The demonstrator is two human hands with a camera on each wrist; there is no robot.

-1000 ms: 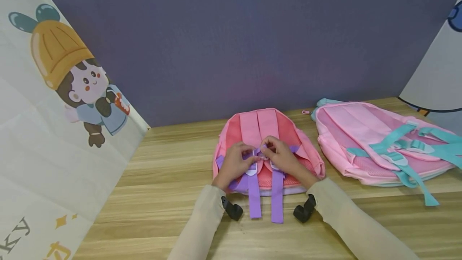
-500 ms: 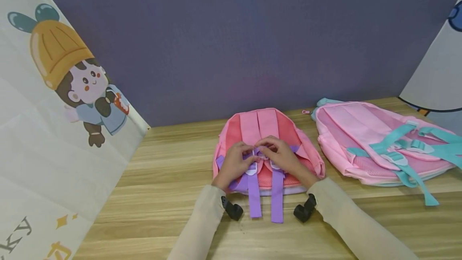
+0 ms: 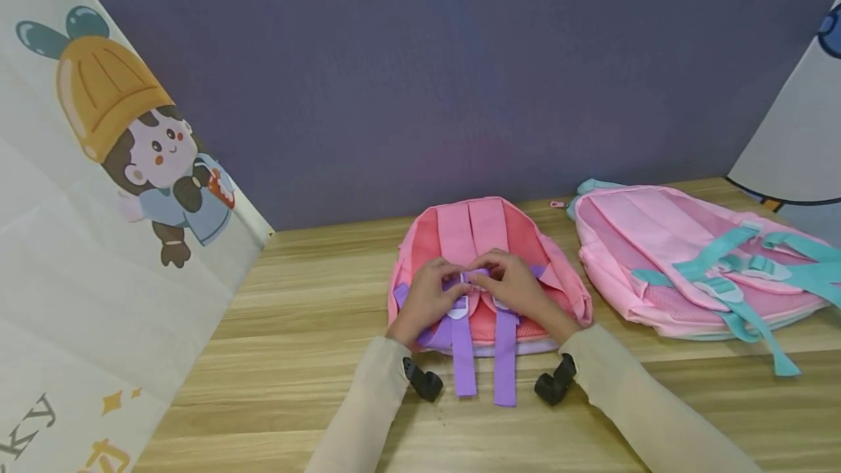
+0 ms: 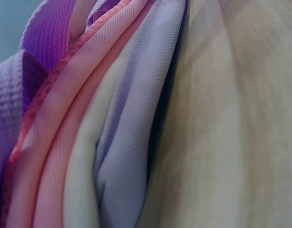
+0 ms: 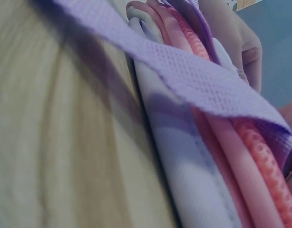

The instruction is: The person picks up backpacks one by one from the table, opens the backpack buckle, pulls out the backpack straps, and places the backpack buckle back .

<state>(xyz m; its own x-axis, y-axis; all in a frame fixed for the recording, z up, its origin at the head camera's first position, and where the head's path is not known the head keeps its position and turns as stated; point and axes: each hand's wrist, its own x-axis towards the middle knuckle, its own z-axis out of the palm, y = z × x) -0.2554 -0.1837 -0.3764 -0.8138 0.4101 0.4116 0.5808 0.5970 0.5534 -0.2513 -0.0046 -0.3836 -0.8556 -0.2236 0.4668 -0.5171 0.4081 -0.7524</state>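
A pink backpack (image 3: 453, 228) lies on the table with its shoulder straps facing up. Across its middle runs a purple strap (image 3: 478, 274) with a small white plastic piece (image 3: 463, 279). My left hand (image 3: 427, 298) pinches this strap near the white piece, thumb below and fingers above. Just right of it, my right hand (image 3: 515, 287) pinches the same strap; the fingertips of both hands nearly meet. Exactly what lies between the fingertips is partly hidden. Two purple webbing ends (image 3: 504, 363) hang toward me from white buckles (image 3: 458, 309).
At the right lies a second, lighter pink backpack (image 3: 657, 228) with teal straps (image 3: 716, 247). A dark panel (image 3: 427, 93) rises behind the wooden table (image 3: 282, 356). A printed white sheet (image 3: 52, 239) borders the left side.
My right hand's fingertips have moved left and slightly down, closer to the left fingertips, and now pinch the strap. The left hand and both backpacks have stayed in place.
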